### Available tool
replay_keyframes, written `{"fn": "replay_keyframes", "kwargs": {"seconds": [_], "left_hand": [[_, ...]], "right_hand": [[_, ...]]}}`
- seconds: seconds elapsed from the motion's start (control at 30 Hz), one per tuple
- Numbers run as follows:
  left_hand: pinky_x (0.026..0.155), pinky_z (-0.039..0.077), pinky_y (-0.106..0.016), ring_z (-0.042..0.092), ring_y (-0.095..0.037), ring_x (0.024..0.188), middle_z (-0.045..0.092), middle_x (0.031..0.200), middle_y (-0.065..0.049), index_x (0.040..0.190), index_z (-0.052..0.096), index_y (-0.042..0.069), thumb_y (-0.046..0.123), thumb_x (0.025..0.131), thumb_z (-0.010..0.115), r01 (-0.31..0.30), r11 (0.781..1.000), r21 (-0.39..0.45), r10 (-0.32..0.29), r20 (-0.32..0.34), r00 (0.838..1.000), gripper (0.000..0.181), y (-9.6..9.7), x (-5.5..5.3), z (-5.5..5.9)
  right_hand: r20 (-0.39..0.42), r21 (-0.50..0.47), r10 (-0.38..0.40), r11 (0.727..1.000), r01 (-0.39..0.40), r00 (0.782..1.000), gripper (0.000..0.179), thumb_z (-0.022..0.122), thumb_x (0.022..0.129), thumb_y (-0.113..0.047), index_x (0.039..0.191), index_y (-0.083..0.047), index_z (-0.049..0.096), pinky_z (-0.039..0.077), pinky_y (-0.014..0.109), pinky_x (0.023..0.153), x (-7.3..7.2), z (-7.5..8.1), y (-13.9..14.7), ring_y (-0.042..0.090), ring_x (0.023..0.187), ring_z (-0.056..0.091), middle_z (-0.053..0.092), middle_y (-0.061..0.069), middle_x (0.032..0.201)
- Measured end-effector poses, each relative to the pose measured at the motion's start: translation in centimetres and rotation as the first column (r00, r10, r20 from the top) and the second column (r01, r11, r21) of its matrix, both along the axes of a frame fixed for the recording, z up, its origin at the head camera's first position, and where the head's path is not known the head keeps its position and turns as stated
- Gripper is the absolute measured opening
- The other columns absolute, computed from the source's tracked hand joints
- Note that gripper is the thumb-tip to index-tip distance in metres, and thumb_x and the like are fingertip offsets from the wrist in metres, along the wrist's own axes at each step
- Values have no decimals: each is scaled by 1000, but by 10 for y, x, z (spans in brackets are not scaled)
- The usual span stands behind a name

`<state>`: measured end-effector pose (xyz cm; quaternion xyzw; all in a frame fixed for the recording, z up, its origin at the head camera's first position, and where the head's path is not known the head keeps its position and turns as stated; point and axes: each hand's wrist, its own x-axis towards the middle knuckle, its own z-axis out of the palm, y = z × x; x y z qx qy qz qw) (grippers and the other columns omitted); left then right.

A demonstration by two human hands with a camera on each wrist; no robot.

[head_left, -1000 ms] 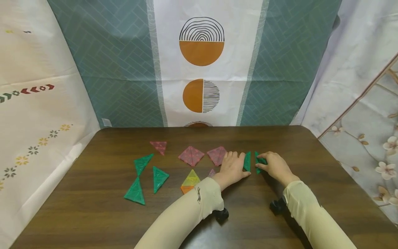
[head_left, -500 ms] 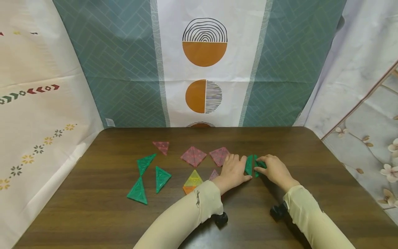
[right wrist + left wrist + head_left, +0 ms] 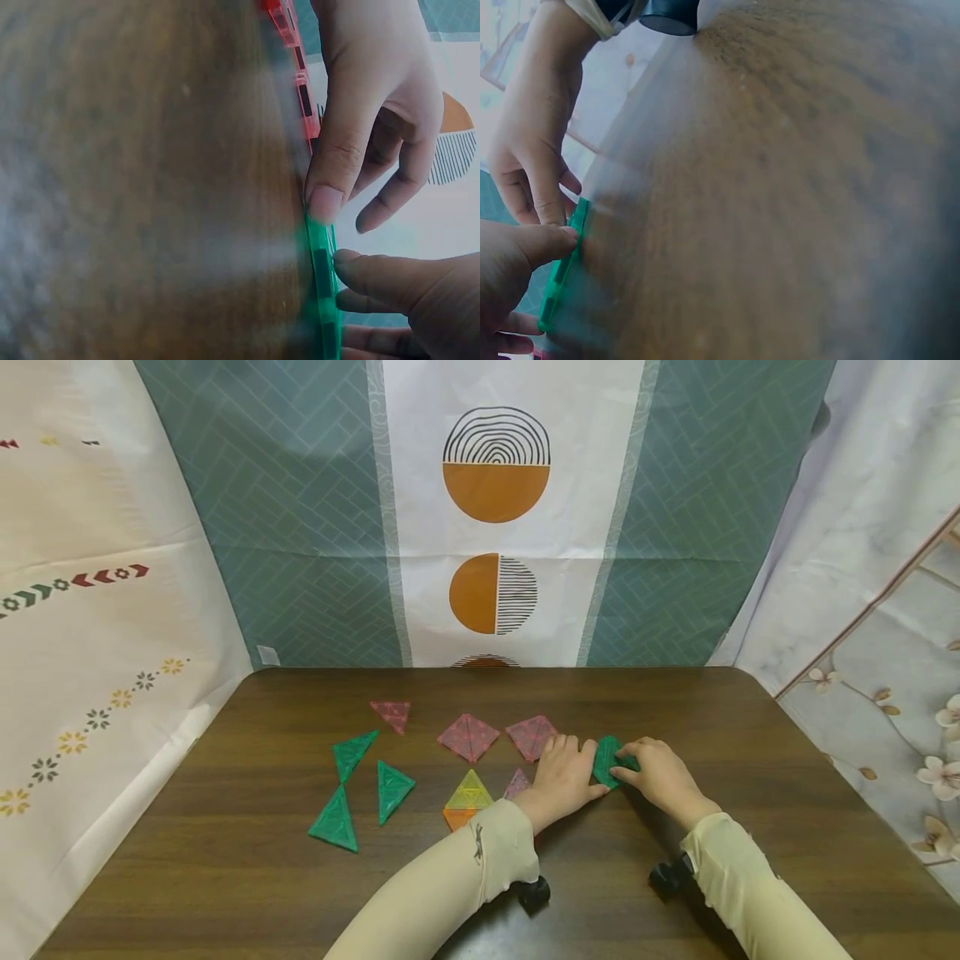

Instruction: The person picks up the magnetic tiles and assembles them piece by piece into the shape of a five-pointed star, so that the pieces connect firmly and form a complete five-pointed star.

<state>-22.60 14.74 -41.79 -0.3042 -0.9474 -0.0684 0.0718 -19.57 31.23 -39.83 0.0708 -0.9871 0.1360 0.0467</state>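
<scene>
Two green triangular magnetic tiles lie edge to edge on the table between my hands. My left hand (image 3: 558, 777) grips the left green tile (image 3: 603, 762), thumb at its near corner and fingers at the far side. With thumb and fingers, my right hand (image 3: 663, 777) pinches the right green tile (image 3: 629, 763), which the fingers partly cover. In the left wrist view a green tile edge (image 3: 561, 281) shows beside the left thumb. In the right wrist view the green tiles (image 3: 324, 274) run in one line, the left thumb on the upper end.
Left on the table lie several green triangles (image 3: 392, 789). Behind are a pink triangle (image 3: 392, 715) and two pink kite shapes (image 3: 468, 737) (image 3: 531, 737). A yellow triangle (image 3: 469, 792) adjoins an orange tile (image 3: 457, 817). A purple tile (image 3: 517, 783) is partly hidden by the left arm.
The gap between the two green tiles has closed as my right hand brought its tile leftward. The left hand stays almost in place; the head view has shifted slightly.
</scene>
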Motion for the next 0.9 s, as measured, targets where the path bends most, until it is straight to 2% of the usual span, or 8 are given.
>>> {"fn": "replay_keyframes", "kwargs": {"seconds": [0.23,0.33,0.5,0.6,0.77,0.9], "left_hand": [[104,39,-31,53,-15,108,59,110,2,125,52,20,58,81,68,21,1000,12,-21,-16,1000,61,-7,4,5],[106,39,-31,54,-16,112,59,115,1,129,51,19,57,81,67,55,998,15,-54,-38,998,63,-13,9,13],[112,37,-35,53,-18,120,59,124,-1,135,49,19,56,83,66,111,994,11,-109,-91,990,66,-32,23,35],[111,38,-35,53,-18,119,59,123,-1,134,50,19,54,83,67,144,989,28,-138,-141,980,65,-47,30,46],[109,39,-33,55,-16,116,60,120,0,131,52,17,53,82,69,185,983,24,-174,-237,956,64,-74,37,60],[108,41,-33,55,-17,115,60,118,-1,129,53,16,52,82,70,209,978,5,-198,-295,935,61,-97,41,68]], "right_hand": [[-4,-13,9,1000,-9,1000,38,69,88,-28,113,1,67,49,56,90,0,1,2,43,107,58,64,24,114],[-23,-26,13,1000,-14,1000,39,68,88,-28,115,1,66,48,57,90,1,4,3,43,108,58,64,24,115],[-65,-41,32,999,-34,997,39,67,89,-25,118,1,64,48,57,90,1,13,-1,43,109,58,63,24,118],[-87,-58,42,997,-47,995,38,67,89,-23,119,0,64,48,58,90,2,19,-8,44,111,57,62,24,120],[-103,-97,54,993,-64,993,41,67,90,-24,123,-2,62,48,59,90,6,30,-26,44,113,57,60,24,124],[-125,-113,67,990,-81,990,43,68,90,-25,126,-3,60,49,57,91,5,30,-42,43,114,58,59,23,127]]}}
